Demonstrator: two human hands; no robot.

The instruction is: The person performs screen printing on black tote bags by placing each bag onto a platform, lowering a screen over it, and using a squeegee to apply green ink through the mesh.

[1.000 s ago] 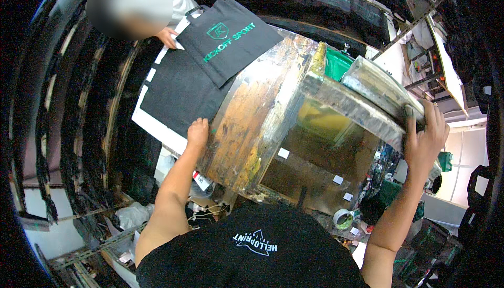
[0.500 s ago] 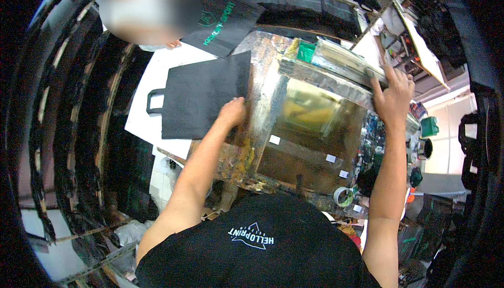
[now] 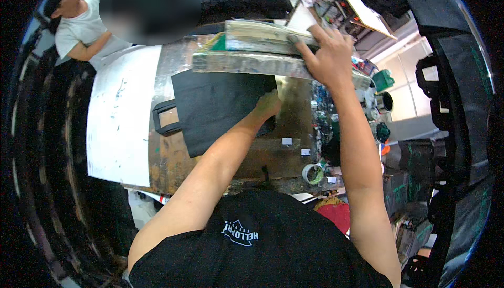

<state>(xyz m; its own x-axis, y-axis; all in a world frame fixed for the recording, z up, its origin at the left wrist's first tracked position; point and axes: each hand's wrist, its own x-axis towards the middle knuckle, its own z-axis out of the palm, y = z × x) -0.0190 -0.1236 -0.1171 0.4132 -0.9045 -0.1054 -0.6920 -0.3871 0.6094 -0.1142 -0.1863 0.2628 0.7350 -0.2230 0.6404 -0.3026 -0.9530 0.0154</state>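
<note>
We had one table (image 3: 168,167) below both hands. Our right hand (image 3: 331,57), half curled, held one lifted frame (image 3: 247,63) with green stuff (image 3: 218,43) in it. Our left hand (image 3: 269,103), nearly closed, pinched one black bag (image 3: 220,99), mostly left of it. One green tub (image 3: 384,79), its inside hidden, sat right of our grips; three white squares (image 3: 286,141) lay below.

1. The head view looks down from the wearer's head, over the black shirt (image 3: 294,235).
2. It faces the desk (image 3: 165,162), near enough to frame left hand (image 3: 269,104) and right hand (image 3: 333,54).
3. Its fisheye bends straight edges.
</note>
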